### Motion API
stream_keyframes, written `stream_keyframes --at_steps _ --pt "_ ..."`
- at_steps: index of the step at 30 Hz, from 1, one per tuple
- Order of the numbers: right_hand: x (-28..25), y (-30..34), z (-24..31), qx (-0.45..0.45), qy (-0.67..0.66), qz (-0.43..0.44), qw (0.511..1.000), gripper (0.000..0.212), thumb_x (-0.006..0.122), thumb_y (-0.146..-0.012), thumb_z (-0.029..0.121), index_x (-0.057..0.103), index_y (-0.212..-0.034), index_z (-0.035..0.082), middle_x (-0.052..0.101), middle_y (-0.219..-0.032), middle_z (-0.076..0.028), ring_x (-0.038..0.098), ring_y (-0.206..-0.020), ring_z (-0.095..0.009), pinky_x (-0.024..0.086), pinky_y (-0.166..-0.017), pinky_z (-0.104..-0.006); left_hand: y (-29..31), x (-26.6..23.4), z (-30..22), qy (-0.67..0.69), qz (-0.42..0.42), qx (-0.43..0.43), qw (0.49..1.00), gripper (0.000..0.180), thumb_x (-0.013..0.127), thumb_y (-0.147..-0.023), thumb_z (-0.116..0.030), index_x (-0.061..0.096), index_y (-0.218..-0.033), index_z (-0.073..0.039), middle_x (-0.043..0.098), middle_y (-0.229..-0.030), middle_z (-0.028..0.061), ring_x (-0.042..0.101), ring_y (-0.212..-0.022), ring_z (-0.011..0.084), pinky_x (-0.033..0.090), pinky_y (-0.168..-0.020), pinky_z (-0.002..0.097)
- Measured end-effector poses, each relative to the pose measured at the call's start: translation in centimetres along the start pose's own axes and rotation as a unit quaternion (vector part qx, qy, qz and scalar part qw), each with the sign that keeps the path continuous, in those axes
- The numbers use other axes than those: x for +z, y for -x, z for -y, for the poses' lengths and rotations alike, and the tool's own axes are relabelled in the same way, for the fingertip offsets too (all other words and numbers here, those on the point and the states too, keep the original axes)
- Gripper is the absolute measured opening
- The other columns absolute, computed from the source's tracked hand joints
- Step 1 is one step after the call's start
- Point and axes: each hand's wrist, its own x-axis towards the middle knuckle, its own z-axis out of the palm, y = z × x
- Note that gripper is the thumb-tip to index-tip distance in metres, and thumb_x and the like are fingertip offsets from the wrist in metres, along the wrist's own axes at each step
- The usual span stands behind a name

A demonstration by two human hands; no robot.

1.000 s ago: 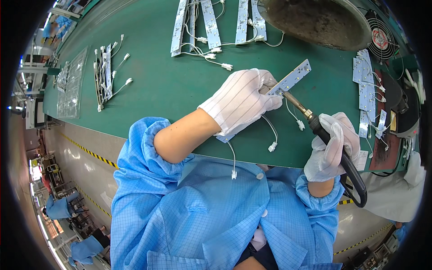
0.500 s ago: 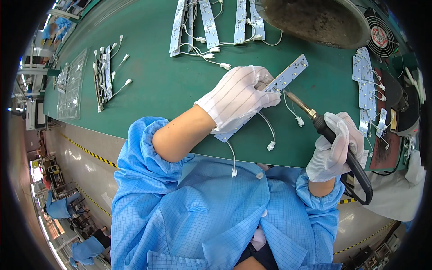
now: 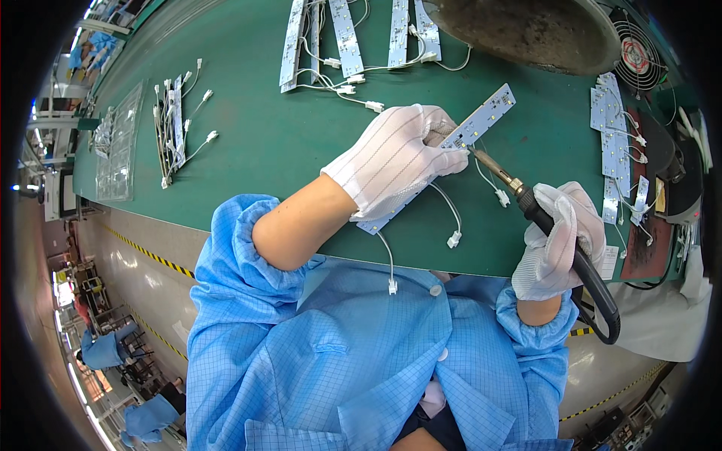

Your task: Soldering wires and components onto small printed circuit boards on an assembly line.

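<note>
My left hand (image 3: 402, 158), in a white striped glove, grips a pale LED strip board (image 3: 487, 114) that slants across the green bench. Its fingers cover the board's middle; the far end and a short near end show. Thin white wires with white connectors (image 3: 453, 239) hang from the board. My right hand (image 3: 560, 237), also gloved, is closed around the dark handle of a soldering iron (image 3: 538, 209). The iron's tip points at the board's right edge, just beside my left fingertips. Whether the tip touches the board I cannot tell.
Wired LED boards (image 3: 346, 37) lie at the back, more (image 3: 613, 143) at the right, and a bundle (image 3: 177, 124) at the left by a clear plastic tray (image 3: 120, 150). A dark hood (image 3: 526, 34) overhangs the back right near a fan (image 3: 638, 59). Green bench (image 3: 256, 135).
My right hand has shifted slightly left and up, bringing the iron's tip closer to the board's edge. My left hand still holds the board in nearly the same place.
</note>
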Motion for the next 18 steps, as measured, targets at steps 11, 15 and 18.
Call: stream_keyframes --at_steps 11,15,18 --pt "-0.3 -0.5 0.2 0.033 -0.02 -0.026 0.999 0.018 0.054 -0.087 -0.002 0.049 -0.105 -0.003 0.061 -0.086 -0.017 0.059 -0.066 -0.025 0.05 -0.06 -0.0347 0.6 -1.8 -0.8 -0.072 0.023 0.082 0.994 0.041 0.066 -0.081 -0.035 0.064 -0.093 0.004 0.062 -0.079 0.0181 0.058 -0.067 0.0275 0.046 -0.063 0.0333" --pt "0.1 0.1 -0.1 0.093 -0.007 -0.11 0.99 0.015 0.045 -0.088 0.001 0.055 -0.097 -0.006 0.065 -0.086 -0.019 0.06 -0.066 -0.023 0.049 -0.059 -0.0335 0.7 -3.0 -3.2 -0.247 0.104 -0.102 0.958 0.062 0.065 -0.076 -0.055 0.064 -0.102 0.002 0.064 -0.086 0.0223 0.064 -0.081 0.0323 0.051 -0.071 0.0378" --pt "0.1 0.2 -0.1 0.061 0.067 -0.087 0.992 0.015 0.045 -0.087 0.001 0.054 -0.097 -0.007 0.065 -0.085 -0.02 0.06 -0.069 -0.023 0.049 -0.061 -0.0326 0.6 -1.0 -2.1 -0.246 -0.063 0.048 0.966 0.06 0.064 -0.078 -0.05 0.059 -0.104 0.004 0.064 -0.087 0.0218 0.064 -0.084 0.0345 0.051 -0.072 0.0407"
